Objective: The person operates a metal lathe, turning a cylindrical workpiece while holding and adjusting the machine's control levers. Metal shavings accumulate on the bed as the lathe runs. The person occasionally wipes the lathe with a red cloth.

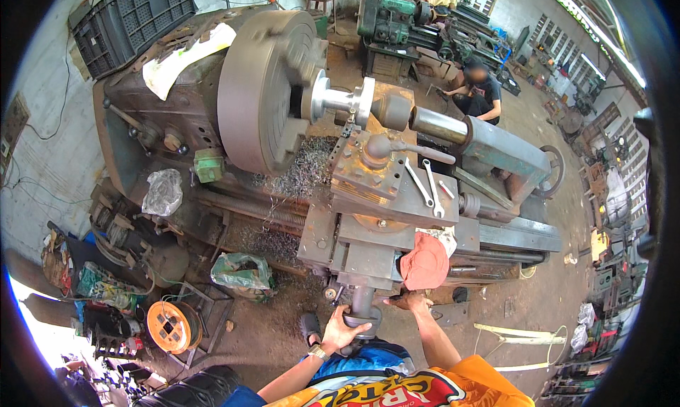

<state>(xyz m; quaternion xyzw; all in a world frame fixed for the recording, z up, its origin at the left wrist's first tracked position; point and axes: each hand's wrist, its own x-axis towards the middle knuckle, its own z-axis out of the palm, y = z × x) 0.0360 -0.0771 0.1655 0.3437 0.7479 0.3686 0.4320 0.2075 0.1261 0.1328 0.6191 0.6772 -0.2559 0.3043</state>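
My left hand point(341, 330) is wrapped around the dark round handwheel point(364, 325) at the near end of the lathe's cross slide. My right hand point(411, 301) is closed just to the right of it, below a red cap point(425, 261); what its fingers hold is hidden. Ahead, the big chuck point(265, 92) looks blurred at its jaws, as if turning. A shiny stepped metal workpiece point(343, 101) runs from the chuck to the tailstock point(506, 148). The tool post point(372, 159), with its long lever, stands beside the workpiece.
Two wrenches point(429, 187) lie on the carriage. Metal chips point(303, 170) heap under the chuck. An orange cable reel point(170, 327) and a green plastic bag point(242, 272) sit at left. A person point(482, 94) crouches farther off, near another green lathe point(386, 21).
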